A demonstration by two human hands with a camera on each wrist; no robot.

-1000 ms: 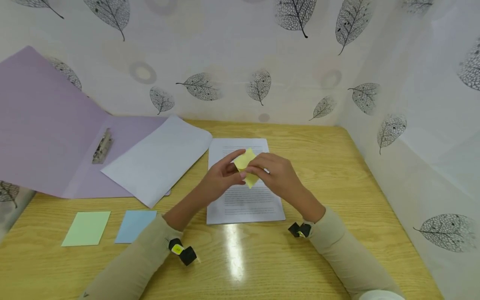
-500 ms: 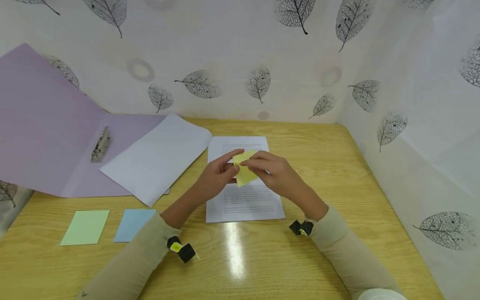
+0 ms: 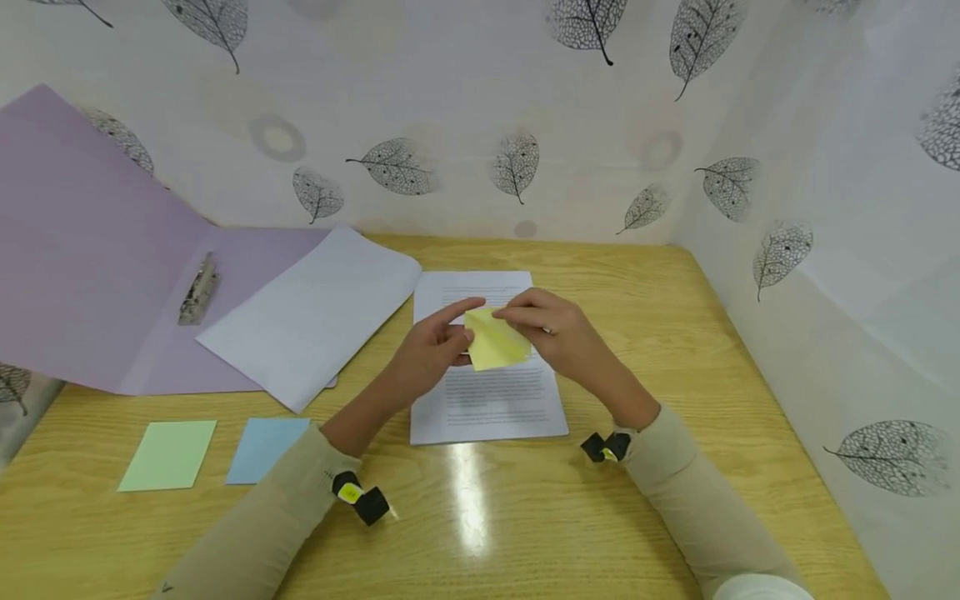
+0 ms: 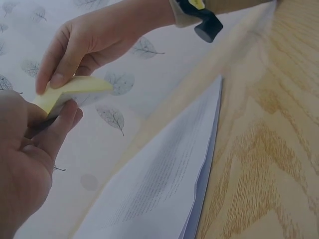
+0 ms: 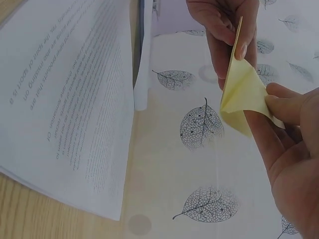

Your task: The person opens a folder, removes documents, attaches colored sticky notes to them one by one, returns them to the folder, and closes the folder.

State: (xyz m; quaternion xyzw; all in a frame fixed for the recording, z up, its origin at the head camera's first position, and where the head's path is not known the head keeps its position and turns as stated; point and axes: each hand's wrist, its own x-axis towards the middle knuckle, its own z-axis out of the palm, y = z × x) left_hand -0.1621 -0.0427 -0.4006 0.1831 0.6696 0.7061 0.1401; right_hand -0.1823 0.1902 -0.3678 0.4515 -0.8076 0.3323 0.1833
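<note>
My left hand (image 3: 422,357) grips a pad of yellow sticky notes (image 3: 492,348) by its left edge, thumb in front, above a stack of printed pages (image 3: 491,412). With thumb and fingertips, my right hand (image 3: 561,337) pinches the top yellow sheet near its upper edge. In the right wrist view that sheet (image 5: 255,97) bends away from the pad, and one side still lies against it. The left wrist view shows the pad's pale underside (image 4: 75,98) resting on my left fingers.
A green sticky-note pad (image 3: 168,455) and a blue one (image 3: 264,450), partly behind my left sleeve, lie at the left. An open purple folder (image 3: 90,250) with a metal clip (image 3: 199,292) and white sheets (image 3: 322,312) stands behind. A white round object (image 3: 761,587) shows bottom right.
My right hand has shifted slightly up and right, lifting the edge of the top yellow sheet. The pad has turned from a diamond to a squarer position in my left hand.
</note>
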